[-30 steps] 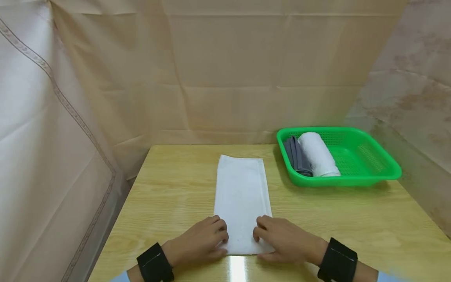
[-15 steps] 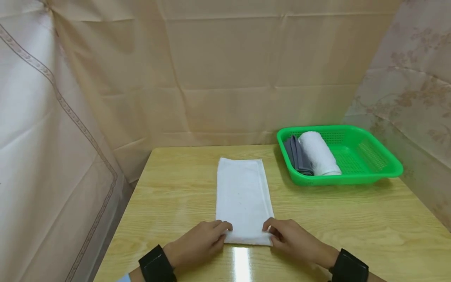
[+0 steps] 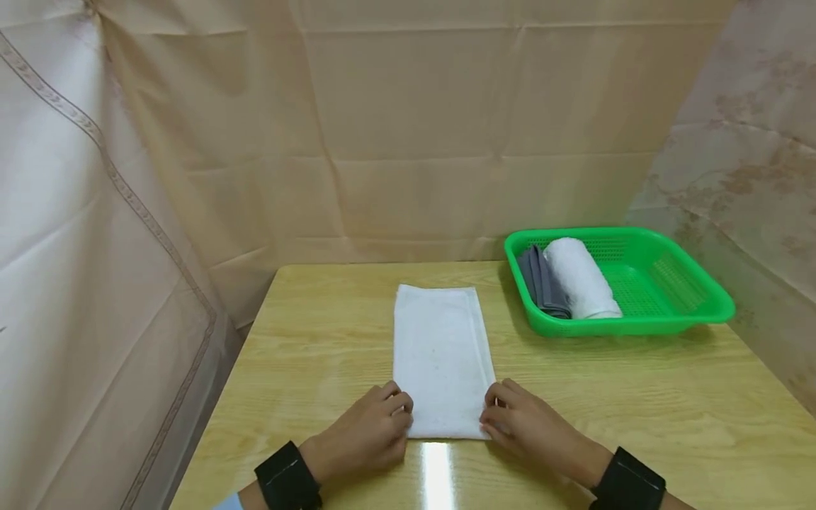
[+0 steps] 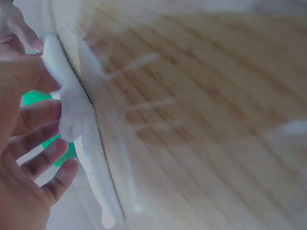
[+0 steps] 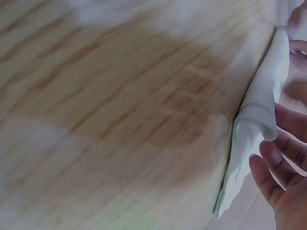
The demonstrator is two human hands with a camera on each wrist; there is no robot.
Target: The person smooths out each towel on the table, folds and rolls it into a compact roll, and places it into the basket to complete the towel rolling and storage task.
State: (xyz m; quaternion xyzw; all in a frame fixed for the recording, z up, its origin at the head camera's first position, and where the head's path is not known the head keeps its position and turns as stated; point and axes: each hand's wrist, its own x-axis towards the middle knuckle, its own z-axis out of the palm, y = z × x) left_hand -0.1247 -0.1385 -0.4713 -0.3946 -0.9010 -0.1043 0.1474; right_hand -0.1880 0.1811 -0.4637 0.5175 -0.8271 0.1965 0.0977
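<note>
A long folded white towel (image 3: 442,358) lies lengthwise on the wooden table (image 3: 637,404). My left hand (image 3: 400,411) pinches its near left corner and my right hand (image 3: 494,412) pinches its near right corner. In the left wrist view the towel's (image 4: 79,124) near end is lifted slightly off the wood, held between thumb and curled fingers (image 4: 41,143). The right wrist view shows the same towel (image 5: 256,120) edge raised, with my fingers (image 5: 283,163) curled beside it. Both wrists wear black bands.
A green plastic basket (image 3: 691,312) stands at the back right of the table, holding a rolled white towel (image 3: 581,285) and a folded grey cloth (image 3: 542,287). Beige curtains close in the table on the left, back and right.
Both hands have slid outward to the towel's near corners and a little forward. The towel's near edge now lies farther from me and is slightly lifted.
</note>
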